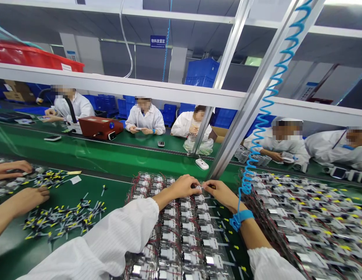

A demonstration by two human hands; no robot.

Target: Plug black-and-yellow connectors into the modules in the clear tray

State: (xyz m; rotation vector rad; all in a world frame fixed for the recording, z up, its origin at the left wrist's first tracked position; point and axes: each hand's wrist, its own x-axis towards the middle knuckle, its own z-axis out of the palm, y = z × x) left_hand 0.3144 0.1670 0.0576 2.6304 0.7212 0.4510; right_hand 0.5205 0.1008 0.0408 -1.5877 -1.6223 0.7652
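My left hand (183, 186) and my right hand (217, 191) meet above a clear tray (181, 229) of small wired parts. Both hands pinch one small white part (200, 188) between their fingertips. The tray holds rows of several such parts with red and black wires. On my right wrist sits a blue strap (242, 217), and a blue coiled cord (264, 112) rises from it. Both arms wear white sleeves.
A second mass of wired parts (309, 217) lies to the right. At left, a co-worker's two hands (20, 182) sort small yellow-tipped pieces (64, 216) on the green table. A green conveyor (116, 155) carries a white device (202, 164). Several people in white coats sit beyond.
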